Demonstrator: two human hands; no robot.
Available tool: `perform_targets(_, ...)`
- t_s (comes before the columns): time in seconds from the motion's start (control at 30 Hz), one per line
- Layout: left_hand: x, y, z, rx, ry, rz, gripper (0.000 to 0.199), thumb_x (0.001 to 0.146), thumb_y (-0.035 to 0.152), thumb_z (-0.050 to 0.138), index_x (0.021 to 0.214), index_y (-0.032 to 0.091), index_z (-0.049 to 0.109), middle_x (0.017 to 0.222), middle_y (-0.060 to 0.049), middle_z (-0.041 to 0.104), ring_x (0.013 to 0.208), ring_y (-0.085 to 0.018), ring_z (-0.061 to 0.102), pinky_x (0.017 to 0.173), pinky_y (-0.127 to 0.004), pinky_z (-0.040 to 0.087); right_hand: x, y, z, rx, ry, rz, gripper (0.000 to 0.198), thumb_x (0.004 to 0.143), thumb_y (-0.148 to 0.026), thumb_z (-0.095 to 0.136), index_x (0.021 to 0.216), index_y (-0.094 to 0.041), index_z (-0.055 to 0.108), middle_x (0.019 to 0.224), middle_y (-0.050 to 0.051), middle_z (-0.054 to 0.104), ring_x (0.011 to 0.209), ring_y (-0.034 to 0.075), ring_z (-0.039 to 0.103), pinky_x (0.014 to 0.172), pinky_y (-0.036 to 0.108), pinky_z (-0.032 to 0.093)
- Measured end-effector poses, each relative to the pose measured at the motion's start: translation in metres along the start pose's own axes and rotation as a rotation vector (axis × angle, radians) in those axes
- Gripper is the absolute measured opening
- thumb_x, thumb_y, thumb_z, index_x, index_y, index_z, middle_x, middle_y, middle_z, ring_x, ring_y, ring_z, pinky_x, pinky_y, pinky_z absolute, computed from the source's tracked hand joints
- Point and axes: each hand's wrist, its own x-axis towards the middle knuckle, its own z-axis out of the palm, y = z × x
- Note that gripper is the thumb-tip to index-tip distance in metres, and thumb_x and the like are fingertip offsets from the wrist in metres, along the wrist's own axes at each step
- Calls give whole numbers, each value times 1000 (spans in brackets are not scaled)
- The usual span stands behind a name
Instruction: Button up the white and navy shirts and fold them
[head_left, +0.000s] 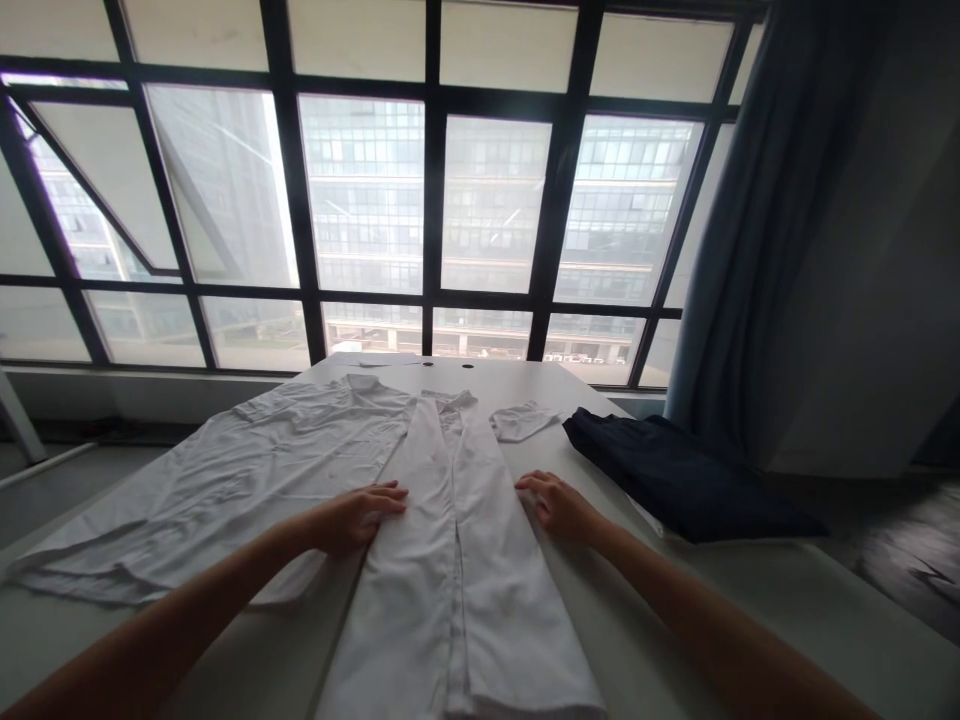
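A white shirt [495, 560] lies lengthwise on the table in front of me, in a long narrow shape with a seam or gap down its middle. Its collar end points toward the window. My left hand [364, 512] is at the shirt's left edge, fingers closed on the cloth. Level with it on the opposite side, my right hand [553, 503] has its curled fingers on the right edge. A white sleeve-like piece [523, 421] sticks out beyond the right hand. Spread flat to the left is a second white shirt [270, 460], wrinkled, its collar at the far end.
A folded dark navy garment [682, 480] lies on the right side of the white table [637, 610]. Two dark round holes show near the table's far edge. Behind stand framed windows [487, 205], one tilted open at left, and a grey-blue curtain [757, 230] hangs at right.
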Motion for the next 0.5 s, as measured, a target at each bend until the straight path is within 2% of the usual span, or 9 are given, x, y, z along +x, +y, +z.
perform_targets(0.17, -1, 10, 2, -29, -42, 84, 61, 82, 34, 68, 141, 25, 55, 153, -8, 44, 145, -34, 31, 119, -47, 26, -5, -9, -1, 195, -12, -64, 57, 78, -14, 59, 135, -18, 59, 136, 14, 57, 126, 27, 54, 110, 42, 39)
perform_targets(0.27, -5, 17, 6, -17, -72, 134, 76, 79, 43, 73, 148, 26, 45, 157, -9, 36, 148, -36, 23, 120, -50, 19, -9, -8, -12, 249, -138, -77, 63, 75, -23, 70, 136, -20, 59, 148, 16, 45, 136, 30, 45, 114, 44, 35)
perform_targets(0.37, -6, 27, 8, 5, -128, 162, 82, 80, 51, 70, 152, 29, 37, 160, -6, 29, 149, -35, 18, 121, -51, 12, -17, -13, -25, 224, -265, -76, 70, 67, -35, 81, 134, -26, 63, 156, 14, 35, 142, 36, 35, 116, 49, 30)
perform_targets(0.43, -6, 35, 7, -17, -166, 164, 78, 84, 56, 64, 153, 30, 36, 161, -5, 28, 149, -34, 19, 122, -49, 10, -22, -24, -32, 200, -305, -94, 69, 63, -40, 85, 129, -29, 67, 156, 12, 36, 144, 38, 31, 116, 52, 28)
perform_targets(0.5, -6, 42, 6, -80, -173, 162, 72, 87, 61, 57, 151, 30, 40, 159, -4, 32, 148, -32, 22, 122, -46, 10, -26, -38, -38, 209, -311, -132, 55, 66, -40, 83, 120, -30, 73, 150, 12, 47, 143, 38, 32, 116, 53, 26)
